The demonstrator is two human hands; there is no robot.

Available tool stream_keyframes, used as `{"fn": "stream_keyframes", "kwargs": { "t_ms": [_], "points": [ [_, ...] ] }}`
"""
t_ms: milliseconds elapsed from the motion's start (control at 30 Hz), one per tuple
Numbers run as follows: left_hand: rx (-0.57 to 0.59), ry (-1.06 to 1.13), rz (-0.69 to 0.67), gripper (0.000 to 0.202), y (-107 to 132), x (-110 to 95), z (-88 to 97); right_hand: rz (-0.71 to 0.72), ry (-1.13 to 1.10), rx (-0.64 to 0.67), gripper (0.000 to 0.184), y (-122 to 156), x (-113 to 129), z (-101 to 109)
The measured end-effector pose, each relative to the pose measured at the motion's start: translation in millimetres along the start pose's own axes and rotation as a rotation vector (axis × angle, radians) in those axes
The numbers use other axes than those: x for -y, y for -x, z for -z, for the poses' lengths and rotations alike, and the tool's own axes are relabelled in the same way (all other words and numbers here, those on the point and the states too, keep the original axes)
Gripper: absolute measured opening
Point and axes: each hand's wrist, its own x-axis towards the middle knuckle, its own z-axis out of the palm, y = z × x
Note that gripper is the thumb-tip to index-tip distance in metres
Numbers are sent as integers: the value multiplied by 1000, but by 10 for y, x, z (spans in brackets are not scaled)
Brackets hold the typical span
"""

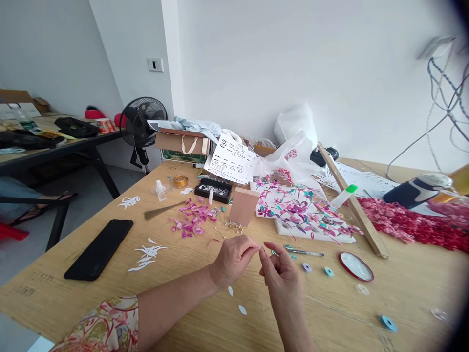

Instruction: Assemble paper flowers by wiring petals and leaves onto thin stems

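Observation:
My left hand (234,260) and my right hand (283,278) meet over the wooden table (176,298). Both thumbs and forefingers are pinched around something thin and tiny that I cannot make out. Below them lie two white leaf-shaped paper pieces, one (230,291) left of the other (242,310). To the right of my right hand are a lilac thread spool (307,267), a teal spool (329,272) and a metal tweezers-like tool (306,252). A fine pale thread (340,311) runs across the wood toward a blue spool (388,323).
Pink petals (194,218) lie beside a wooden block (244,207). Purple flower sprigs (300,210) cover white foam. A black phone (98,250) and white paper cutouts (147,255) are at left. At right are a red-rimmed dish (356,267), a wooden bar (353,205) and a dark bottle (412,191).

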Motion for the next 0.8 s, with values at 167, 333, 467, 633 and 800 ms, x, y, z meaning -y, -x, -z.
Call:
{"fn": "stream_keyframes", "kwargs": {
  "t_ms": [167,333,467,633,800],
  "points": [
    [27,13,9,13,7,-1,-16,-11,63,-12,25,-37,-6,77],
    [219,187,186,9,-43,23,99,24,213,104,24,-78,-1,251],
    [316,50,181,11,-103,114,328,97,396,169,24,-113,59,417],
    [229,-172,106,13,-226,102,627,229,610,190,24,-164,137,521],
    [201,-68,120,16,-276,-240,592,273,681,247,25,-166,205,493]
  ]
}}
